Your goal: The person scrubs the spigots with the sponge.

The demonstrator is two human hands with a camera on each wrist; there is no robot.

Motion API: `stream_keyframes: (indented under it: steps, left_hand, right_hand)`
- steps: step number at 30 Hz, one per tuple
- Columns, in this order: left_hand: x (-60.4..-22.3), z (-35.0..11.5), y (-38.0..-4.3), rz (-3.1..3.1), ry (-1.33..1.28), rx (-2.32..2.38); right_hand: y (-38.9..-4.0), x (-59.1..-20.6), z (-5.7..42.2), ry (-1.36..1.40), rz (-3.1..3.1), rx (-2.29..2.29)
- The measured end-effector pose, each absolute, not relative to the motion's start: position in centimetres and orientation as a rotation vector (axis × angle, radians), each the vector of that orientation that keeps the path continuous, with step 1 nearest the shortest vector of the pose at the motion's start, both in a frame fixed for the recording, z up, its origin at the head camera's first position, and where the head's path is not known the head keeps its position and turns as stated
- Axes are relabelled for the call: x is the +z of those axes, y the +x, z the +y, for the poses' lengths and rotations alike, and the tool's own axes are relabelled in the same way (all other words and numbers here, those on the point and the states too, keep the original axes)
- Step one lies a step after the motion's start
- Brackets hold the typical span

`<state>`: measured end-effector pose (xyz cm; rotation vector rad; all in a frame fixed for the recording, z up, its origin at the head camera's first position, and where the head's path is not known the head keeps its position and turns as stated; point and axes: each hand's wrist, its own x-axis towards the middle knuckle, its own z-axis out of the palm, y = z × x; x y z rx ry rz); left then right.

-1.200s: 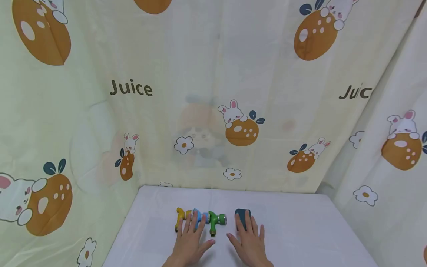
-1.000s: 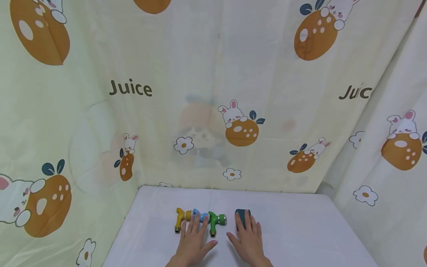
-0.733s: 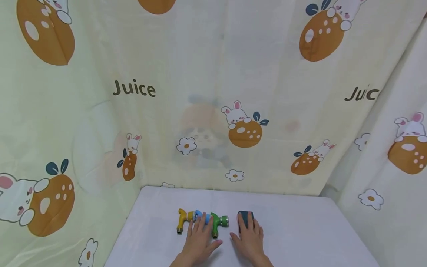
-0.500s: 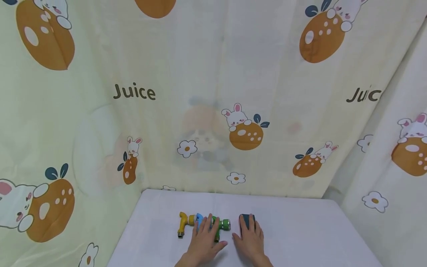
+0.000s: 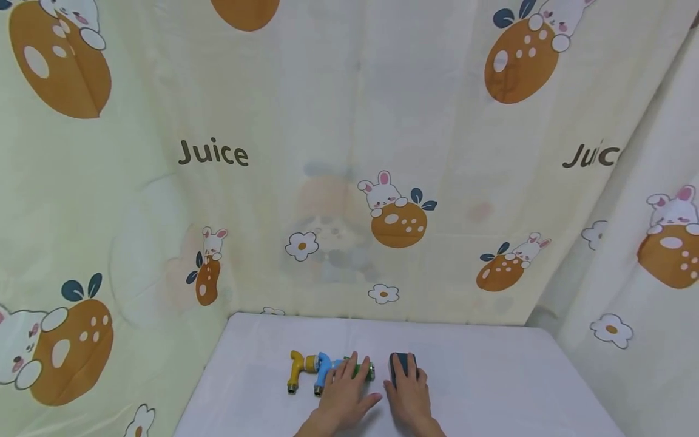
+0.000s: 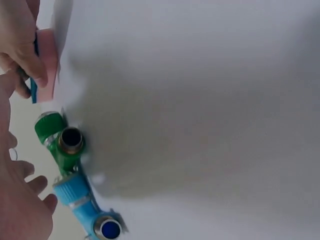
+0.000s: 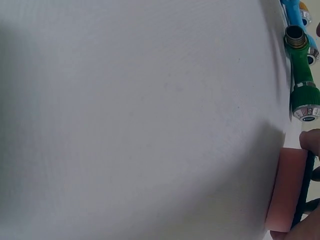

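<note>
The green tap (image 7: 302, 70) lies on the counter (image 5: 491, 376) with its long axis running sideways across the person's front, the knobbed end toward the right and the threaded mouth turned back toward the body. The left hand (image 5: 343, 397) is the nearer of the two: it is spread over the green tap from the near side, fingers extended and thumb held out to the right, grasping nothing. I cannot tell whether the fingertips touch the green tap or hang just above it.

To the right of the green tap, just beyond its knobbed end and apart from it, sits the sponge (image 7: 287, 187), dark layer up and pink layer down. Its long side seems to run away from the person, so roughly across the line of the green tap. The right hand (image 5: 409, 394) grips the sponge, thumb on the side facing the green tap, other fingers over the top and round the far side. Whether the sponge bears on the counter or is slightly raised is unclear.

To the left of the green tap comes the blue tap (image 5: 323, 369), close against it, and farther left the yellow tap (image 5: 297, 365). Both are clear of the hands' grasp.
</note>
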<state>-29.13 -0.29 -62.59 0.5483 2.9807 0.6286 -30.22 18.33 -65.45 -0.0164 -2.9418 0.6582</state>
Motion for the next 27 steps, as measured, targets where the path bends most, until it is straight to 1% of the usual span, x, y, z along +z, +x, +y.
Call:
stream_keyframes:
  steps: [9, 16, 23, 27]
  left_hand:
    - [-63.0, 1.5, -29.8, 2.903, 0.468, 0.608]
    - [-62.8, 2.0, -29.9, 2.912, 0.41, 0.62]
    - [-62.9, 2.8, -30.1, 2.976, 0.387, 0.621]
    - [-62.8, 3.3, -30.1, 3.004, 0.3, 0.685]
  right_hand:
    - [-29.6, -64.1, 18.6, 0.035, -2.907, 0.662]
    - [-29.2, -62.7, 17.7, 0.041, -2.878, 0.689]
    - [-28.4, -60.8, 16.8, 0.104, -2.816, 0.7]
    - [-28.1, -60.0, 16.5, 0.151, -2.786, 0.691]
